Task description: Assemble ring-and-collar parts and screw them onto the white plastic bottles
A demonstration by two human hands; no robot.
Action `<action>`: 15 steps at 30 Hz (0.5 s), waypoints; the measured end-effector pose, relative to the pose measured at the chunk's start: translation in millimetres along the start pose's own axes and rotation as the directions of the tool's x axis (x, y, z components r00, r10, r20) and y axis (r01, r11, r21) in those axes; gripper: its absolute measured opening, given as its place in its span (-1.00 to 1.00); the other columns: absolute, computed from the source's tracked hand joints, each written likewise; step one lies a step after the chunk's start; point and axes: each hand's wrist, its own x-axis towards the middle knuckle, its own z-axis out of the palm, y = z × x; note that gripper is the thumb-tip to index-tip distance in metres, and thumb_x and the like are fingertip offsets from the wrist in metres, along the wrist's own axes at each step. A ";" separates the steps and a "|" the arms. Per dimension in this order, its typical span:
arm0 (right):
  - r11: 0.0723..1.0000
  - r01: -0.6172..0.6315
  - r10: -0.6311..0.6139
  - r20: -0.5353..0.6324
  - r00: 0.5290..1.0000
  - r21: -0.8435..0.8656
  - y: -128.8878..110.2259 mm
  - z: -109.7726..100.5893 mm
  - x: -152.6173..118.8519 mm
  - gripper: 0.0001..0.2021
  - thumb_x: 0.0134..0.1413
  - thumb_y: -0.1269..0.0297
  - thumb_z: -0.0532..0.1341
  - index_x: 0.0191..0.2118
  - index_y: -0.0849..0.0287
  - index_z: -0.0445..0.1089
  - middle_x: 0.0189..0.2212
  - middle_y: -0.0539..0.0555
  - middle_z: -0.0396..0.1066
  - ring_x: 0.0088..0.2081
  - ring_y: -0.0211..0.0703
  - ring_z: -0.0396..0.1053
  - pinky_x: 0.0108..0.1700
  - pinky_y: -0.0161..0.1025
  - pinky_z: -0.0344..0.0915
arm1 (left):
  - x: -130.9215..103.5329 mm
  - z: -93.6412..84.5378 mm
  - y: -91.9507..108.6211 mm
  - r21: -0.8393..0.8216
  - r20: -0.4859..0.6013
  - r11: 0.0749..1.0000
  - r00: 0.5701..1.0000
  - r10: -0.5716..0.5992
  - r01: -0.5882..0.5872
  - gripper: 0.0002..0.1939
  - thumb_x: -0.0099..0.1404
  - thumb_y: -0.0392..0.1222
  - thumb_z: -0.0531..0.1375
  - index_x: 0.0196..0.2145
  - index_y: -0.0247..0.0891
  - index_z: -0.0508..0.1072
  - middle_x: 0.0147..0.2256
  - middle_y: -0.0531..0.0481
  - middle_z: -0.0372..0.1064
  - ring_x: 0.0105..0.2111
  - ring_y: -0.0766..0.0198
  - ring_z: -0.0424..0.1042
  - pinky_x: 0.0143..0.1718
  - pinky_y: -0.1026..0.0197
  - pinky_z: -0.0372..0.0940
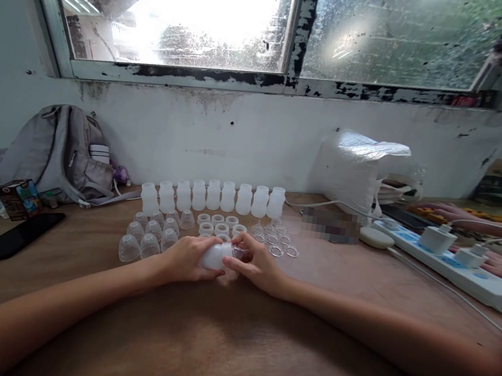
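The brown table (pixel 207 351) is the biggest thing, filling the bottom of the frame, and a cloudy window (pixel 386 38) runs across the top. At the right edge I see another person's arm (pixel 481 225) near a long white plug strip (pixel 495 287). A gray backpack (pixel 37 147) leans on the wall at the left, and a shiny white bag (pixel 348 171) stands right of the middle. A black phone (pixel 17 236) lies at the lower left of the backpack. My two hands meet in the middle of the frame, both around one white bottle (pixel 212 257) that is tipped on its side, its see-through end to the right. My left hand (pixel 186 259) wraps the fat body, and my right hand (pixel 262 268) pinches the neck and the see-through end with thumb and fingers. I think the left hold should be snug but soft, because the side looks thin and might squash. The right fingers should stay in line with the neck, so nothing sits crooked. Behind my hands, nine white bottles (pixel 244 199) stand in a row. See-through domes (pixel 150 246) sit close by my left wrist, so I should be careful not to bump them. Smallest are the white rings (pixel 207 228) just behind my hands and the thin see-through rings (pixel 276 251) to the right.
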 end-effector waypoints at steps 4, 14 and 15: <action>0.994 -0.041 0.037 0.046 0.998 0.103 -0.2 -0.3 -0.8 -0.67 -0.09 0.12 0.23 -0.26 0.17 0.15 -0.58 -0.09 0.25 -0.58 -0.32 0.28 -0.57 -0.38 0.19 | -4.3 4.3 8.8 0.042 -0.058 0.999 0.998 -0.002 0.004 -0.56 0.18 -0.01 0.10 -0.04 -0.27 0.18 -0.17 -0.11 0.35 -0.25 0.18 0.40 -0.27 0.20 0.31; 0.921 -0.118 0.120 0.017 0.993 0.373 6.2 0.7 10.0 -0.70 0.07 0.06 0.06 -0.14 0.10 0.07 -0.40 -0.05 0.23 -0.60 -0.39 0.27 -0.62 -0.39 0.23 | 16.0 -99.8 -21.2 0.173 -0.433 0.947 0.885 -0.173 0.269 -0.44 0.05 0.15 0.16 -0.10 -0.28 0.27 -0.16 -0.09 0.27 -0.16 0.11 0.26 -0.15 0.07 0.23; 0.924 -0.126 0.126 0.025 0.992 0.361 6.5 0.6 10.6 -0.71 0.06 0.06 0.06 -0.17 0.12 0.09 -0.42 -0.05 0.23 -0.61 -0.39 0.26 -0.63 -0.40 0.22 | 13.0 -115.3 -31.9 0.096 -0.443 0.936 0.857 -0.264 0.339 -0.44 0.05 0.15 0.16 -0.10 -0.29 0.27 -0.18 -0.07 0.29 -0.21 0.14 0.29 -0.20 0.11 0.25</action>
